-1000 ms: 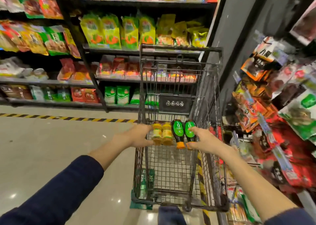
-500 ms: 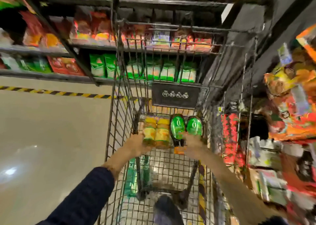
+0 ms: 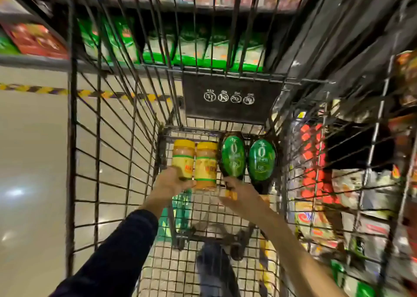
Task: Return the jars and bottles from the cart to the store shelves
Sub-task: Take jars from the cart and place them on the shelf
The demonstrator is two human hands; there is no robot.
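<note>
— What does each grip hold?
— The left hand (image 3: 173,182) clasps two yellow jars (image 3: 194,163); the right hand (image 3: 239,189) clamps two green bottles (image 3: 247,157) by their necks, likely emptying the cart (image 3: 72,116) in one trip.
— Where?
— Low near its far end.

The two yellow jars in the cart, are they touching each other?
Touching. The head view shows the left jar and the right jar pressed side by side, no gap between their labels, with the left hand on them.

Legible: large "0" on each green bottle label (image 3: 233,155) (image 3: 261,160) — four round icons on cart's black placard (image 3: 230,98); my jars' (image 3: 183,159) print unreadable.
</note>
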